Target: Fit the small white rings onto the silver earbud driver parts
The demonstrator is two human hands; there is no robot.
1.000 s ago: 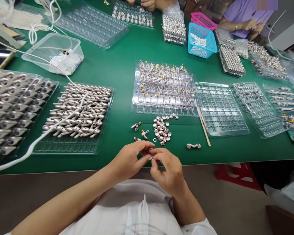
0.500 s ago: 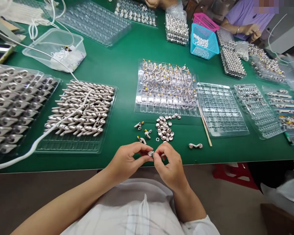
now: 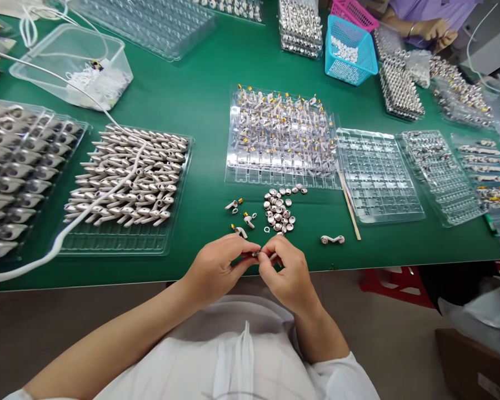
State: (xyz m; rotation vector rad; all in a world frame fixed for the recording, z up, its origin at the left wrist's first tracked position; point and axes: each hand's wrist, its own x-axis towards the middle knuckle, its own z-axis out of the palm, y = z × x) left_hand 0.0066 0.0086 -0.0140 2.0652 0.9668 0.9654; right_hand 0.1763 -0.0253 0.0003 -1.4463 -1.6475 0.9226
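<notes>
My left hand (image 3: pixel 220 262) pinches a small earbud part (image 3: pixel 255 254) between thumb and fingertips at the table's front edge. The fingertips of my right hand (image 3: pixel 286 271) meet it from the other side, closed on the same spot. Fingers cover most of the part, so its exact shape is hidden. Just beyond my hands lies a pile of small round earbud caps (image 3: pixel 278 214). Left of the pile are a few white earbud stems (image 3: pixel 249 221) with orange tips, and a tiny white ring (image 3: pixel 267 229) lies between. Another earbud piece (image 3: pixel 332 239) rests to the right.
A clear tray of earbud stems (image 3: pixel 281 133) stands behind the pile, beside a bare clear tray (image 3: pixel 381 178) and a thin wooden stick (image 3: pixel 350 208). Trays of grey shells (image 3: pixel 129 178) fill the left, crossed by a white cable (image 3: pixel 60 244). A blue basket (image 3: pixel 350 53) stands near a co-worker's hands (image 3: pixel 435 32).
My view has tilted slightly downward, shifting the table's contents up. The small part has turned between my fingertips and now shows less; both hands stay together.
</notes>
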